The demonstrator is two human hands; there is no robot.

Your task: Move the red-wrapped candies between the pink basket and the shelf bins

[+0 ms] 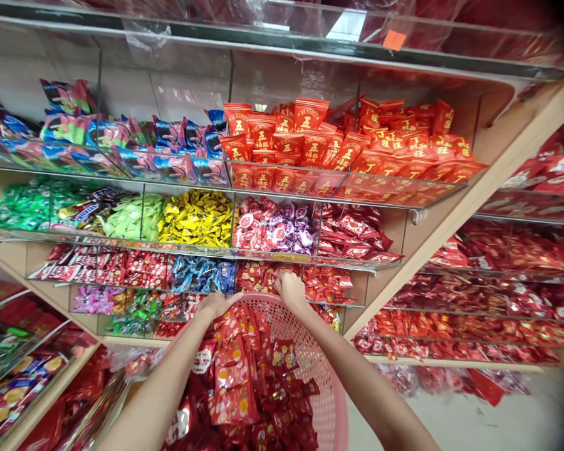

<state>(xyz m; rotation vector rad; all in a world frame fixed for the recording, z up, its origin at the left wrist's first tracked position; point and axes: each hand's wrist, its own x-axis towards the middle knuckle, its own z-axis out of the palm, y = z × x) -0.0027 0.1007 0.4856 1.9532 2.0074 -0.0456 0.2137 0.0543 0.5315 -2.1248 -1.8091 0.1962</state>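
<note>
A pink perforated plastic basket [334, 376] stands in front of me, heaped with red candy packets [235, 382]. My left hand [215, 305] is on its far left rim, thumb stretched along the edge and the other fingers partly hidden beyond it. Just past the far rim, my right hand [291, 289] is closed in a fist before a shelf bin of red-wrapped candies [326, 283]. What that fist holds, if anything, is hidden. Left of this bin lie blue-wrapped candies [202, 274].
Clear-fronted shelves hold yellow candies [197, 219], green packets [26, 203] and red pouches [305, 134]. A slanting wooden side panel [432, 232] borders the rack on the right, with more red packets [493, 294] beyond it. Pale floor [470, 413] shows at lower right.
</note>
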